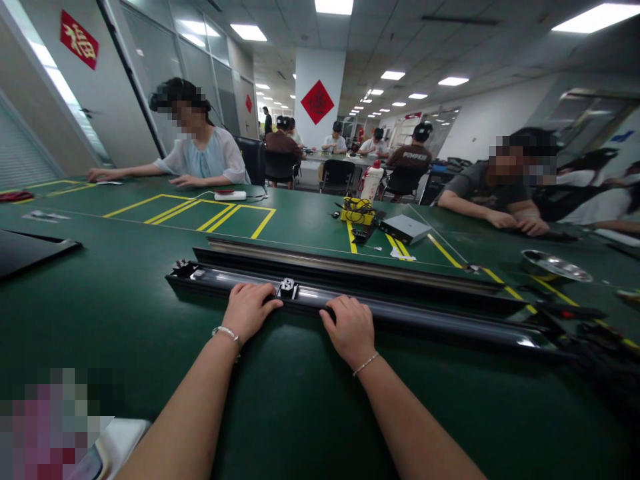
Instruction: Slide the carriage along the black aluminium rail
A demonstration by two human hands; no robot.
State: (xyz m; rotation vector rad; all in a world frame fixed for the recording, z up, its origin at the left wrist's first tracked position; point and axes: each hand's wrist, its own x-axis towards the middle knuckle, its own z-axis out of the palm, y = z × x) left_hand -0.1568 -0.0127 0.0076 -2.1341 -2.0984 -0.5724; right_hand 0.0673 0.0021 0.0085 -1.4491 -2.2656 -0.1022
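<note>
A long black rail [425, 321] lies across the green table in front of me, its top shiny and curved. Set into its channel is a small block [287, 287] with a pale patterned top. Just left of that block, my left hand [249, 310] grips the rail, fingers over the top and thumb along the near side. To the right of the block my right hand [351, 327] holds the rail the same way. A second long dark strip [350, 267] runs right behind it. Small fittings [185, 267] sit at the rail's left end.
Beyond the rail are a yellow container [357, 211] with black cables, a grey box [406, 229] and a metal bowl [556, 265]. A black panel [35, 253] lies left; dark clutter [600, 333] crowds the right end. Other people sit across the table [150, 320].
</note>
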